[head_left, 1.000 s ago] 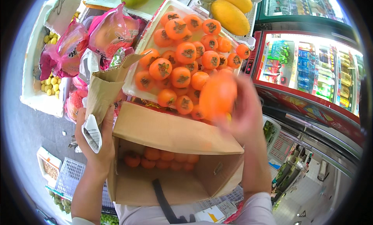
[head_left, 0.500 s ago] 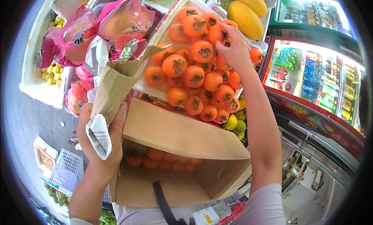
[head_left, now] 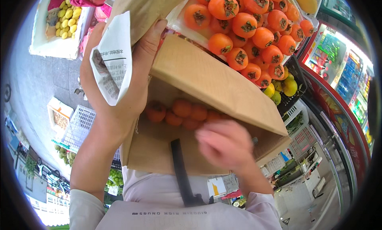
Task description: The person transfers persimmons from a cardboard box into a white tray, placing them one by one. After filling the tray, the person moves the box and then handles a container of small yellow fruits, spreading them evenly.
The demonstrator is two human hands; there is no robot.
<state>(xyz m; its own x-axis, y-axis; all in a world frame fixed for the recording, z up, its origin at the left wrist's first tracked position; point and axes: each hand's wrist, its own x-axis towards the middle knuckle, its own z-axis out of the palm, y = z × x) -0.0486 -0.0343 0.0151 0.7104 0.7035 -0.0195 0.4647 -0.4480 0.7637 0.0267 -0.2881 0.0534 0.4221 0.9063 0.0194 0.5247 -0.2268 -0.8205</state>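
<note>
A brown cardboard box (head_left: 223, 85) sits tilted against my body, its mouth toward me. My left hand (head_left: 138, 85) is closed around the box's raised flap (head_left: 145, 5) and a folded sheet of newspaper (head_left: 115, 57). Inside the box, orange persimmons (head_left: 182, 108) lie along the far side in shadow. Over the box's mouth, my right hand (head_left: 227, 144) is smeared by motion; the fingers look curled, but whether they hold anything is unclear. Beyond the box, a heap of persimmons (head_left: 244, 25) with dry brown calyxes rests in a white tray.
Green-yellow citrus (head_left: 289, 87) fills a dark crate at the right. A red-framed drinks cooler (head_left: 308, 51) stands farther right. At the far left is a white foam box (head_left: 36, 35) of small yellow fruit. Below it stands a white plastic basket (head_left: 79, 126). A black strap (head_left: 181, 170) hangs before me.
My right hand has come back from the persimmon heap to the box's mouth. The view has shifted, so the heap appears higher and farther right. My left hand keeps its grip on the flap.
</note>
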